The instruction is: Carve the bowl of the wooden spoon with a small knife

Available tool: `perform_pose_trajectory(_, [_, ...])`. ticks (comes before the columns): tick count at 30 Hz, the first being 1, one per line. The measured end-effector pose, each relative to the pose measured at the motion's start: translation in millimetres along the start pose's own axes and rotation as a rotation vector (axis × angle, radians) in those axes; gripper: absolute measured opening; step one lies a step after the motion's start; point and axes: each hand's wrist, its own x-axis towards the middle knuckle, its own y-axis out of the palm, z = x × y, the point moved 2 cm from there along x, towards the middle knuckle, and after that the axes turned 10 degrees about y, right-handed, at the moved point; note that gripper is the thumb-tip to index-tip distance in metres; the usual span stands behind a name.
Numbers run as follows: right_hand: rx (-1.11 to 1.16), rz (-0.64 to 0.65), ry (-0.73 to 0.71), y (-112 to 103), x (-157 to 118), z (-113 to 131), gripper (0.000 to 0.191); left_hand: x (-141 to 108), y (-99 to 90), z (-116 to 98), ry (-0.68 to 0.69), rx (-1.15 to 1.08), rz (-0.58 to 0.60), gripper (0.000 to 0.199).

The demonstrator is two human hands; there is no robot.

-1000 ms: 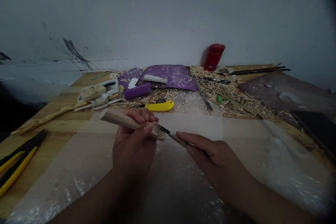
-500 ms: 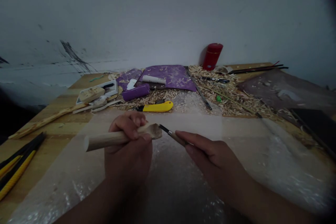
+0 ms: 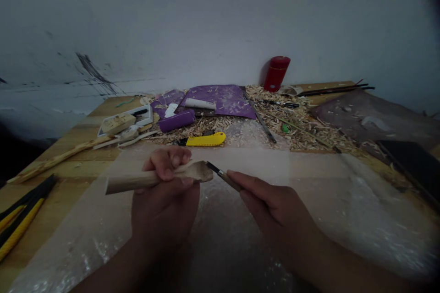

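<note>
My left hand (image 3: 167, 192) is closed around a pale round wooden stick (image 3: 132, 182), held roughly level, with its cut and narrowed end pointing right. In my right hand (image 3: 275, 206) is a carving knife (image 3: 228, 180) with a wooden handle, a metal collar and a short dark blade. The blade's tip is at the top edge of the stick's carved end; whether it touches cannot be made out. Both hands are above a translucent plastic sheet (image 3: 247, 165) spread over the wooden table.
Beyond the hands lie a yellow utility knife (image 3: 206, 139), a purple roll (image 3: 177, 121), a purple sheet (image 3: 227, 100) and many wood shavings (image 3: 309, 130). A red canister (image 3: 277, 74) stands by the wall. Yellow-black pliers-like handles (image 3: 24, 224) lie left, a dark flat object (image 3: 409, 165) right.
The stick has shifted slightly left in my left hand's grasp, and more of its carved end shows. The knife has moved a little left with my right hand.
</note>
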Motion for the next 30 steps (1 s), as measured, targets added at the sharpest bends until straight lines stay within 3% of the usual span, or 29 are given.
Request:
perform_pose_trajectory(11, [-0.212,-0.038,-0.111,-1.0,0.9,-2.0,0.040,3.8,-0.5,2.1,-0.077,-0.179,-0.014,0.033])
perform_pose_trajectory(18, [-0.347,-0.029,-0.146,0.2,0.2,-4.7,0.042,6.5,-1.9,5.0,-0.137,-0.210,-0.154,0.033])
perform_pose_trajectory(30, [-0.472,-0.016,-0.214,-5.1,3.4,-6.4,0.042,7.2,-3.0,7.6,-0.243,-0.216,-0.228,0.033])
